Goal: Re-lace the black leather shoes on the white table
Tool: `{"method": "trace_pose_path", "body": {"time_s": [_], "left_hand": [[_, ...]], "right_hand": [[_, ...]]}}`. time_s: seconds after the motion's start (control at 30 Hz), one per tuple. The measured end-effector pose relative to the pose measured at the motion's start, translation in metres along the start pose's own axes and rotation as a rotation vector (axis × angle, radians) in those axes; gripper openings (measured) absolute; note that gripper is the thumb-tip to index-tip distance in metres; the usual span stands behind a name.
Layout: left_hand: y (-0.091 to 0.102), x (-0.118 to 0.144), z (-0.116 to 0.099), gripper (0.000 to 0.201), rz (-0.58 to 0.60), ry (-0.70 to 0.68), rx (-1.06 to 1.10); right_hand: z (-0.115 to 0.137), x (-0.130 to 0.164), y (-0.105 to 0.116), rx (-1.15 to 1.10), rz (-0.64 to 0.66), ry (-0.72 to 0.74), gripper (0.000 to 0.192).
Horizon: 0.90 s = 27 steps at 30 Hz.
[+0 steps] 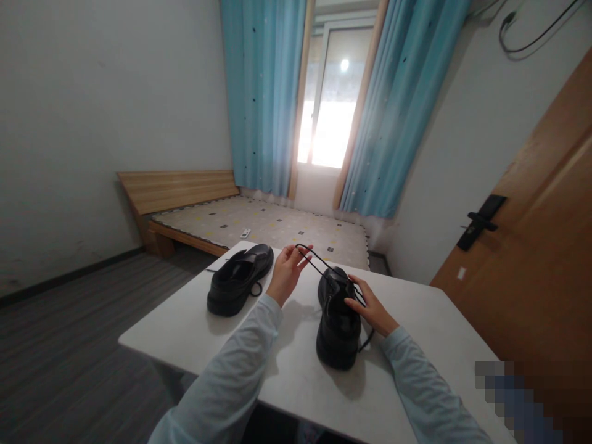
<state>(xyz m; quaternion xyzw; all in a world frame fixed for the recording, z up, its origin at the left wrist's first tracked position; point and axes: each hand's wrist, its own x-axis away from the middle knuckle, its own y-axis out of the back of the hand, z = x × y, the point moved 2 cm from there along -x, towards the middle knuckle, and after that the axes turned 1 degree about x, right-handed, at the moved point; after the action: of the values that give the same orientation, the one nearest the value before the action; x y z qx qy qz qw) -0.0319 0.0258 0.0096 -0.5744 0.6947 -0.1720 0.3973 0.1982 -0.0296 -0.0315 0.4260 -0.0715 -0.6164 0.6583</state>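
A black lace-up shoe (339, 330) stands on the white table in front of me, its toe pointing away. My left hand (287, 270) is raised to the left of it, thumb and fingers pinching a black shoelace (316, 251) that runs taut from the shoe's eyelets. On the shoe's right side, my right hand (370, 306) grips the upper near the opening, with the thumb at the collar. A loose lace end hangs beside that hand down to the tabletop. The other black shoe (238, 280) rests farther left, a loop of lace at its side.
The white table (185, 327) spans the foreground. Beyond it is a low bed (277, 225) with a patterned mattress and a small white remote-like object (245, 234). Blue curtains (271, 92) frame a bright window. A wooden door (531, 246) with a black handle is at the right.
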Motion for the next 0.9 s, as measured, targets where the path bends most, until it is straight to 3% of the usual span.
{"method": "trace_pose_path", "body": {"time_s": [0.37, 0.9], "left_hand": [[0.004, -0.004, -0.018, 0.017, -0.176, -0.006, 0.149], [0.016, -0.013, -0.043, 0.024, -0.241, -0.298, 0.125]], "right_hand": [[0.004, -0.001, 0.001, -0.003, -0.011, 0.015, 0.06], [0.001, 0.0, 0.0, -0.015, 0.039, -0.042, 0.064]]}}
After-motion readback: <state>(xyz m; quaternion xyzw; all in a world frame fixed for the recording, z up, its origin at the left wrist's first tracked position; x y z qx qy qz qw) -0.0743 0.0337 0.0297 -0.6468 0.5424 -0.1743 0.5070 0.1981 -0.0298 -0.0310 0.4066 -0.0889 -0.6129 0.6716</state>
